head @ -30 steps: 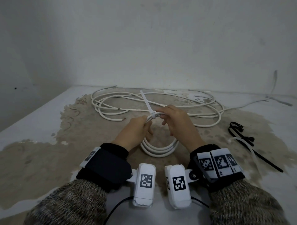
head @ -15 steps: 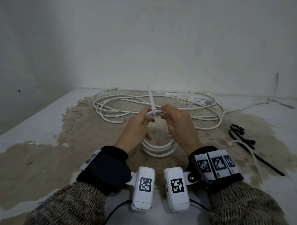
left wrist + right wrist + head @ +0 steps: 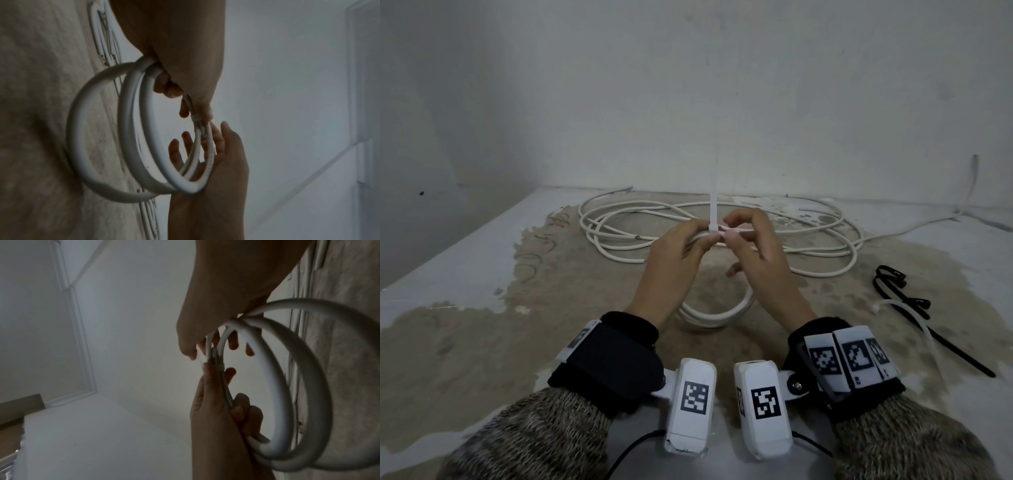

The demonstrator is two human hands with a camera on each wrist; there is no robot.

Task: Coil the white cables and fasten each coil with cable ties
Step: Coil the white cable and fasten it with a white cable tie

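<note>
A small coil of white cable (image 3: 717, 312) stands upright between my hands, its lower loops near the table. A white cable tie (image 3: 713, 205) wraps the top of the coil, its tail pointing straight up. My left hand (image 3: 697, 240) grips the coil's top just left of the tie's head. My right hand (image 3: 732, 233) pinches the strands just right of it with thumb and forefinger, the other fingers loose. The left wrist view shows the tie's band (image 3: 195, 117) round the strands under my left thumb. The right wrist view shows the band (image 3: 219, 367) too.
A loose heap of white cable (image 3: 619, 256) lies behind my hands, one strand (image 3: 914, 230) trailing to the right wall. Black cable ties (image 3: 900, 298) and a white tie (image 3: 916, 317) lie at the right. The table's edge (image 3: 465, 246) runs along the left.
The tie's tail has swung from leaning left to standing upright. Both hands have risen slightly with the coil, and my right hand's lower fingers have loosened.
</note>
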